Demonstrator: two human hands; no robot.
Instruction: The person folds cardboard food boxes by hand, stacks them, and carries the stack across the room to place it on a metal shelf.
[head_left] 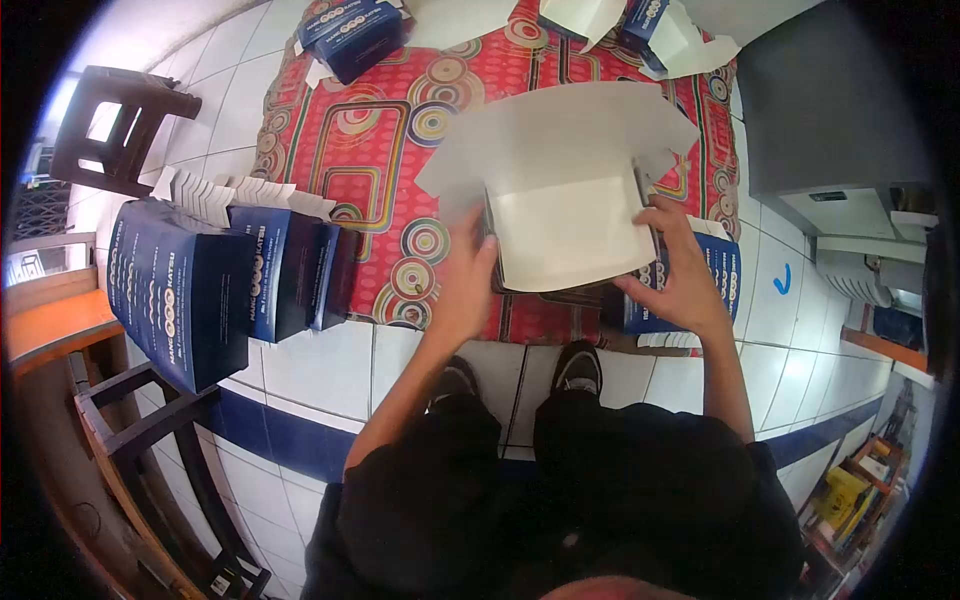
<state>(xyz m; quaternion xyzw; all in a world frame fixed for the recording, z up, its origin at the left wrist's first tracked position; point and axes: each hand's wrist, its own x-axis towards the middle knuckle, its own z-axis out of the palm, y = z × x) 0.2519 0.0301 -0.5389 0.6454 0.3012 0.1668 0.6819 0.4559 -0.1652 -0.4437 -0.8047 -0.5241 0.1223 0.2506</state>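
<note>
The upright blue cartons on the left carry white lettering running down their sides. "KATSU" can be read, with a row of rings beside it, and the smaller lines are too fine to make out. The blue cartons at the top show the same rings. The flat blue cartons on the right bear unreadable white print. A floor tile has a blue tick.

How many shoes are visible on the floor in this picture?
2. The left shoe is on the tiles below the left hand; the right shoe is beside it, below the white box. Dark trousers hide their back parts.
</note>
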